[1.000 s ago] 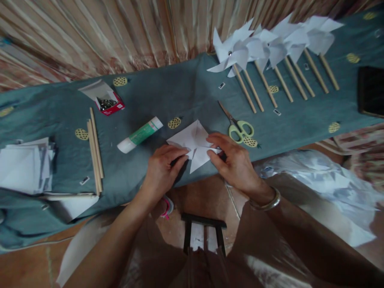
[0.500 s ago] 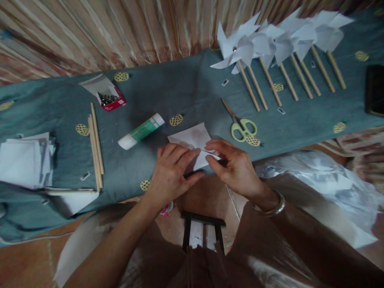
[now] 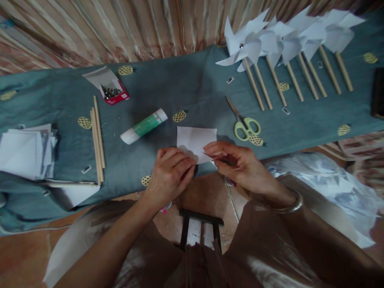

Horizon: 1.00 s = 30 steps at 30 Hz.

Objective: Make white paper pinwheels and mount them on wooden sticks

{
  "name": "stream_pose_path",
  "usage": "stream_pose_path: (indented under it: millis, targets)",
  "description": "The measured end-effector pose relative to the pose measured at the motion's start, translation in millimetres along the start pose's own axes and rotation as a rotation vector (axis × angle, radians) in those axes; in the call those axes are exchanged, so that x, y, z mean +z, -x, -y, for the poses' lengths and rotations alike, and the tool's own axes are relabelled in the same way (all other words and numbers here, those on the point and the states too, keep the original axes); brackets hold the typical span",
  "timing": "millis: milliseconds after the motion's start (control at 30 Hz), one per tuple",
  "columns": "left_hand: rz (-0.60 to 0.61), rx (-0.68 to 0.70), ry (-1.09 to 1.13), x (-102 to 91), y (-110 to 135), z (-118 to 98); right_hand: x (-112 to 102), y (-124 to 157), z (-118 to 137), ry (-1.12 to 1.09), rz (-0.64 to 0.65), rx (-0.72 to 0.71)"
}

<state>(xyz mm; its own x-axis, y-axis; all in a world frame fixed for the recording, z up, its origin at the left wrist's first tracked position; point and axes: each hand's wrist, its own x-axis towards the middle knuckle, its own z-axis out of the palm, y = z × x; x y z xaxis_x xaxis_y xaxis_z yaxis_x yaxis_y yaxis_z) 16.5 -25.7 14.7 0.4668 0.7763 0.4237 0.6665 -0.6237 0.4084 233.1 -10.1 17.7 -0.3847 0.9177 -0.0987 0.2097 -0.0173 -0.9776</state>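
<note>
A folded white paper square (image 3: 195, 141) lies near the front edge of the teal cloth-covered table (image 3: 186, 92). My left hand (image 3: 171, 174) pinches its lower left edge with curled fingers. My right hand (image 3: 237, 162) pinches its lower right edge, thumb and forefinger together. A metal bangle (image 3: 286, 206) sits on my right wrist.
A glue stick (image 3: 143, 126) lies left of the paper, green-handled scissors (image 3: 244, 123) right of it. Several finished paper pinwheels on sticks (image 3: 264, 44) lie at the back right. Wooden sticks (image 3: 97, 138), a red box of pins (image 3: 112, 92) and a paper stack (image 3: 25, 150) sit at left.
The paper went from an open, pointed star shape to a flat folded rectangle. Both hands drew closer to its lower edge and pinched it. The view shifted slightly.
</note>
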Motion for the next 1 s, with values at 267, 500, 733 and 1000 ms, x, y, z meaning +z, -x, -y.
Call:
stream_pose_path:
  millis: [267, 500, 733, 1000]
  targets:
    - [0.051, -0.015, 0.004, 0.2, 5, -2, 6, -2, 0, 0.238, -0.065, -0.132]
    - [0.049, -0.025, 0.029, 1.4, 7, -6, 12, -7, 2, 0.454, -0.146, -0.159]
    - [0.081, 0.014, 0.012, 1.8, 9, -7, 18, -12, -2, 0.559, -0.207, -0.232]
    - [0.067, 0.012, 0.018, 3.1, 9, -7, 22, -13, -5, 0.600, -0.246, -0.254]
